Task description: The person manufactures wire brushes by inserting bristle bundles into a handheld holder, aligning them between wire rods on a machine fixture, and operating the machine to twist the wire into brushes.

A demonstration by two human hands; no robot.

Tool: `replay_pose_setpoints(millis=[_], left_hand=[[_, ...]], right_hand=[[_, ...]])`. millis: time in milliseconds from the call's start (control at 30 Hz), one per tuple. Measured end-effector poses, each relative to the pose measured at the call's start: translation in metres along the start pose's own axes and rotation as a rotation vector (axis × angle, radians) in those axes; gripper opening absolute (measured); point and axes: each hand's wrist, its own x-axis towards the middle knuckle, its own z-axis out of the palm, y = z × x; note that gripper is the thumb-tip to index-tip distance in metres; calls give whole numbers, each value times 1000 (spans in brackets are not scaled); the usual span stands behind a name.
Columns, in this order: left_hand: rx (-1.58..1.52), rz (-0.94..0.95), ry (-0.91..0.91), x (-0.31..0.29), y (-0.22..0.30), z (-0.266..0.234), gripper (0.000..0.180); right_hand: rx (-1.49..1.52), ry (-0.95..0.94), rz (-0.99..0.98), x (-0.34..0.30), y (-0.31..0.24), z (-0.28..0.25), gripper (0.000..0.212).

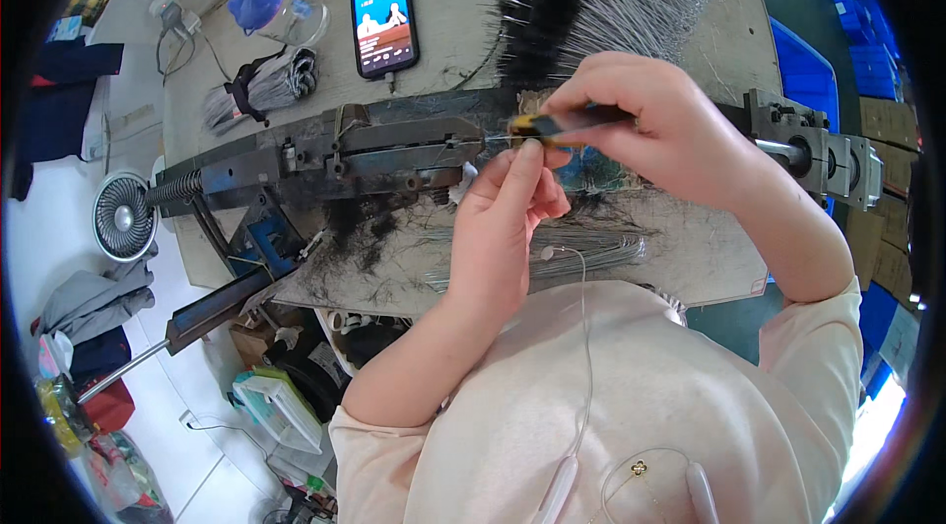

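Observation:
My right hand (662,120) is closed around a yellow-and-black hand tool (538,127), blurred, its exact kind unclear. The tool's yellow end points left, over the metal bench machine (394,151). Just below it, my left hand (501,218) is closed in a pinch, thumb up, its fingertips touching or nearly touching the tool. Whatever lies between those fingertips is too small and covered to make out. The machine's long jaw-like bars end just left of both hands. Thin loose wires (601,256) lie on the table on the near side of my hands.
Black-bristled wire brushes (552,1) and a pile of silver wires (645,6) lie at the back. A lit phone (384,19), a jar with a purple lid (301,21) and a tied bundle (264,88) are back left. Black bristle scraps (365,243) litter the tabletop. A fan (124,216) stands left.

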Motion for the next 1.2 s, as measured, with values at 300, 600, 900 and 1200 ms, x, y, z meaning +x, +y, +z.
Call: replay_pose_setpoints(millis=[300, 600, 900, 1200], left_hand=[[-421, -136, -211, 2, 10, 9, 63], [-423, -72, -177, 0, 10, 10, 70], [-385, -78, -137, 0, 14, 16, 72], [-421, -50, -161, 1, 12, 14, 62]], right_hand=[[-44, 94, 4, -4, -10, -2, 15], [-755, 226, -318, -23, -21, 13, 20], [-748, 200, -293, -24, -14, -9, 18], [-740, 253, -354, -23, -15, 2, 23]])
